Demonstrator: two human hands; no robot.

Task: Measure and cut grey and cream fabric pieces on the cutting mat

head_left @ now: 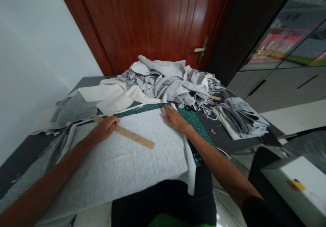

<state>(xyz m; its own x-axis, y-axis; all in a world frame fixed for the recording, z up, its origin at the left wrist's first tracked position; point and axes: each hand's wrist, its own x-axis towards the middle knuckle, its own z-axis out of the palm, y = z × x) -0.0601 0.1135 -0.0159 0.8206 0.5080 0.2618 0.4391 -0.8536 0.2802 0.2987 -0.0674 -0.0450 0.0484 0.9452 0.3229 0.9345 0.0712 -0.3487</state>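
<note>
A dark table [229, 142] fills the middle of the frame, and most of its near part is covered by a white quilted fabric [132, 155], which is spread flat with its near edge hanging toward the lap. Behind it, at upper centre, a heap of grey and cream offcuts [173, 81] is piled. A green cutting mat [196, 120] is seen under the fabric's far and right edges. At right of centre a stack of grey cut pieces [241, 118] is laid. A wooden ruler [132, 136] lies slantwise on the fabric. Its upper-left end is pressed down by the left hand [105, 128], fingers curled over it. The right hand [174, 117] is laid flat and open on the fabric's far edge, grasping nothing. The sheet appears laid out and smoothed; no drawn line or cut is visible on it, so marking and cutting are judged not yet done.
</note>
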